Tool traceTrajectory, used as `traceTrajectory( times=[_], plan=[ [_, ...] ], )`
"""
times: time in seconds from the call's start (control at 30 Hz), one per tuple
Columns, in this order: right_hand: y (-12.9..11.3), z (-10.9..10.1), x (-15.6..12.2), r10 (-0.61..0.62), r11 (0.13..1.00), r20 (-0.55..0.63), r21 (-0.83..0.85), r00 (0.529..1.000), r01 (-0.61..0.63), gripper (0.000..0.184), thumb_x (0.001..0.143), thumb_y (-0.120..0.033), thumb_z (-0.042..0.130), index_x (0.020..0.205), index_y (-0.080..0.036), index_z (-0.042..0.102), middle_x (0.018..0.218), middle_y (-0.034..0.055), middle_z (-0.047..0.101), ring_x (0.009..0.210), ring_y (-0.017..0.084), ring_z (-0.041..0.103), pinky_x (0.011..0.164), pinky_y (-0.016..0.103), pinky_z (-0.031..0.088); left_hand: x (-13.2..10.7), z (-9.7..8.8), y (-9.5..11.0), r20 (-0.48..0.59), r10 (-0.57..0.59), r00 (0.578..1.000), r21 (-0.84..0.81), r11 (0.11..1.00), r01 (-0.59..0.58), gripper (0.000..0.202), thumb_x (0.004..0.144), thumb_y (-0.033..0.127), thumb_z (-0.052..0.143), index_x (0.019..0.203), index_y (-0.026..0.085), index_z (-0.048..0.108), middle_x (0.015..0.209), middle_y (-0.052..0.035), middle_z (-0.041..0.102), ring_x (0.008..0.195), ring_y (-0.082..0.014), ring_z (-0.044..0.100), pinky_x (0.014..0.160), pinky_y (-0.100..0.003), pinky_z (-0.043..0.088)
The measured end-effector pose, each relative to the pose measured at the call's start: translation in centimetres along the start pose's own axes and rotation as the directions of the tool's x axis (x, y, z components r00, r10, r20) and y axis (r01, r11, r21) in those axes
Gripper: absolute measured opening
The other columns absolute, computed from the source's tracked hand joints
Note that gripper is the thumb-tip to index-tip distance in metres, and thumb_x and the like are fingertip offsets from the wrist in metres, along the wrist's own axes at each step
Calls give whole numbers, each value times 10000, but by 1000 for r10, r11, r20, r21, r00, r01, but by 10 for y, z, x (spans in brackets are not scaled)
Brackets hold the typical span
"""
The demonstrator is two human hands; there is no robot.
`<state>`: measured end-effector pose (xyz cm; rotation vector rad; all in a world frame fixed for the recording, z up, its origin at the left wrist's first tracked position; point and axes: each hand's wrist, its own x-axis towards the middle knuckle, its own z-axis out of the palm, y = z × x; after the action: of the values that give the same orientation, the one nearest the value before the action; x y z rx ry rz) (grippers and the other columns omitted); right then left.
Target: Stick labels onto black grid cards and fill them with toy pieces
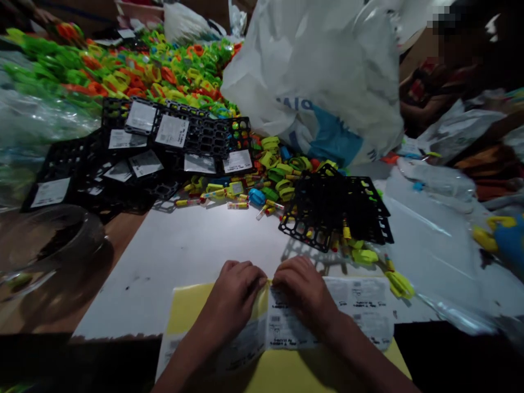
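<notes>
Sprawling across most of the view, a white table (196,245) carries everything. Its near middle is bare, so there's room for flat work.

A big white plastic bag with blue print (323,71) slumps at the far middle, propped against the clutter. Left of the bag, a heap of green, orange and yellow plastic clips (135,76) fills the far end, well out of reach.

Black plastic grid trays with white labels (196,139) overlap loosely in front of the heap. A second stack of black grid trays (335,207) sits tilted just beyond the hands, close for grabbing. Clear plastic sheeting (429,234) covers the right side. Another person's arm (426,109) shows at far right, apart from this work.

A white printed label sheet on yellow backing (360,305) lies flat at the near table edge, straight under the wearer.

The left hand (233,295) and right hand (305,295) meet at the sheet's top edge. Both have fingers curled together and tips pinched on the paper, side by side and nearly touching. This looks like a grip for separating layers, judging by the lifted fold between them.

Small yellow capsule-like pieces (237,204) are scattered between the trays.
</notes>
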<state>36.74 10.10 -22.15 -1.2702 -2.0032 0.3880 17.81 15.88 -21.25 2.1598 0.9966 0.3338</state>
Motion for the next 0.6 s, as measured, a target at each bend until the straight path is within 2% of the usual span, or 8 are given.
traceTrajectory(
  times=[0.1, 0.2, 0.27, 0.33, 0.4, 0.47, 0.53, 0.6],
  plan=[
    [-5, -1, -2, -159, 987, 33, -27, 987, 160, 163, 941, -104, 444, 997, -193, 569, 975, 53, 667, 913, 183, 537, 872, 394, 426, 6, 1, -9, 6, -32, 999, 82, 996, 32, 239, 951, 257, 401, 846, 205, 610, 842, -41, 653, 822, -216, 563, 809, -403, 392],
    [-16, -7, -5, -199, 975, 39, 104, 979, 194, 145, 957, -149, 441, 1014, -210, 558, 976, 43, 681, 942, 171, 552, 887, 366, 452, 12, 1, -19, -21, -38, 999, 164, 986, 41, 248, 937, 229, 401, 830, 213, 625, 831, -45, 666, 804, -220, 575, 791, -393, 404],
    [-20, -16, -8, -140, 954, -47, 260, 989, 147, 129, 974, -234, 431, 952, -233, 559, 894, 31, 671, 883, 162, 566, 824, 332, 477, 15, 1, -26, -53, -18, 998, 209, 977, 29, 259, 931, 235, 405, 836, 225, 646, 825, -47, 675, 786, -222, 578, 765, -379, 414],
    [-19, -32, -10, 37, 903, -181, 427, 983, 44, 165, 966, -323, 460, 860, -239, 555, 845, 28, 643, 853, 161, 575, 776, 308, 487, 16, 0, -34, -89, -1, 996, 260, 965, 24, 261, 912, 219, 416, 850, 242, 668, 826, -49, 683, 767, -225, 575, 736, -367, 419],
    [-10, -55, -10, 304, 815, -294, 572, 906, -88, 188, 929, -358, 539, 791, -230, 547, 841, 25, 620, 837, 160, 578, 726, 282, 485, 16, 0, -42, -118, -1, 993, 308, 951, 38, 299, 867, 139, 409, 856, 259, 683, 832, -45, 687, 757, -225, 573, 736, -367, 424],
    [4, -82, -4, 547, 705, -346, 681, 762, -196, 167, 893, -360, 605, 807, -224, 558, 857, 19, 614, 781, 147, 572, 670, 257, 473, 17, 1, -49, -155, -13, 988, 331, 941, 65, 351, 834, 92, 400, 895, 274, 695, 885, -43, 694, 798, -230, 585, 776, -383, 435],
    [21, -107, 10, 692, 601, -324, 754, 645, -265, 171, 852, -366, 663, 894, -224, 576, 859, 7, 617, 722, 130, 566, 635, 243, 464, 20, 1, -51, -233, 19, 972, 334, 941, 62, 318, 862, 144, 428, 972, 279, 694, 976, -53, 692, 870, -244, 596, 811, -404, 453],
    [38, -123, 30, 746, 552, -306, 780, 591, -294, 278, 790, -390, 728, 958, -217, 591, 856, -1, 623, 713, 124, 569, 630, 236, 463, 26, 2, -43, -340, 123, 932, 335, 942, -2, 255, 890, 248, 486, 1070, 266, 666, 1059, -73, 674, 938, -258, 595, 814, -405, 477]
  ],
)
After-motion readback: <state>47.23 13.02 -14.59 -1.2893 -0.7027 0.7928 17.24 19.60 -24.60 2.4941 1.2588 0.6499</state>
